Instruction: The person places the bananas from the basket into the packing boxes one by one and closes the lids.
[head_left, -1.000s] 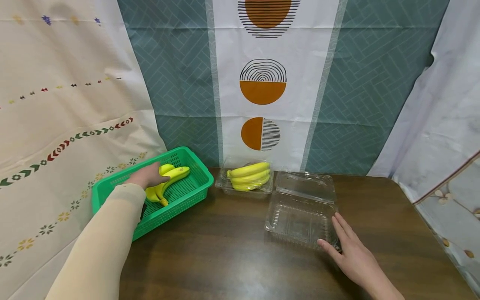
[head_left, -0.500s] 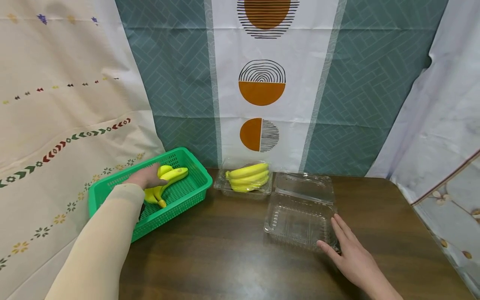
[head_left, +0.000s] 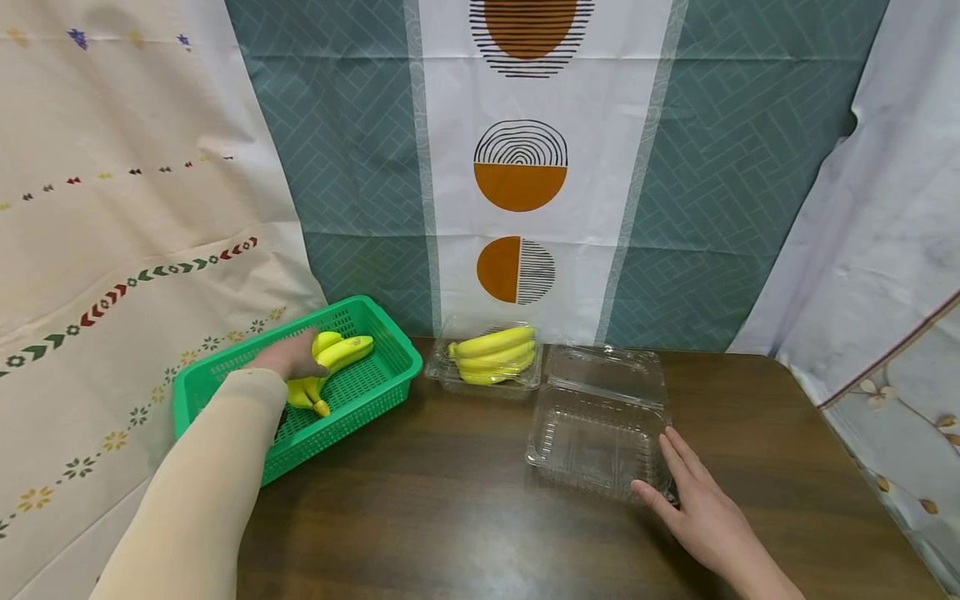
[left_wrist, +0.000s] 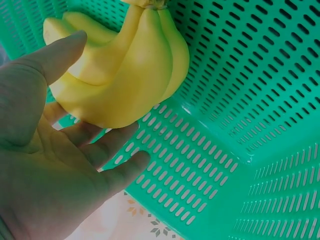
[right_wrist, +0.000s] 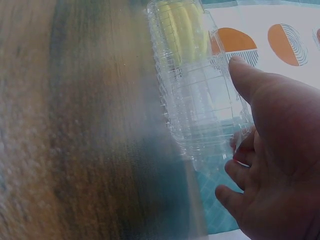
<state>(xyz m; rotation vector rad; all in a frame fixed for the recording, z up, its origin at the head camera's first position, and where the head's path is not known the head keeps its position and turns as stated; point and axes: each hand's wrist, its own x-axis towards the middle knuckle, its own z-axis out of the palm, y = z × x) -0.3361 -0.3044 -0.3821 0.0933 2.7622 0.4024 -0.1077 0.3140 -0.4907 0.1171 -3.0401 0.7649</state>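
In the head view my left hand (head_left: pixel 288 357) reaches into a green basket (head_left: pixel 401 379) at the left and holds a bunch of bananas (head_left: pixel 347 353). The left wrist view shows the thumb lying over one side of the bunch (left_wrist: pixel 125 75), with the fingers around its lower side; some fingertips are hidden behind the fruit. The bunch's stem end points away from the palm. To the right, a clear plastic clamshell container (head_left: pixel 592 442) stands with its lid folded back. My right hand (head_left: pixel 708 512), fingers extended, rests against that container's right side near its front corner.
Another clear container (head_left: pixel 442 375) with a bunch of bananas (head_left: pixel 495 357) in it stands at the back, between the basket and the opened container. All stand on a brown wooden table (head_left: pixel 450 517). Patterned cloths (head_left: pixel 360 167) hang behind and at both sides.
The view has shifted very slightly to the right. Both hands, the bananas and the containers show no clear movement.
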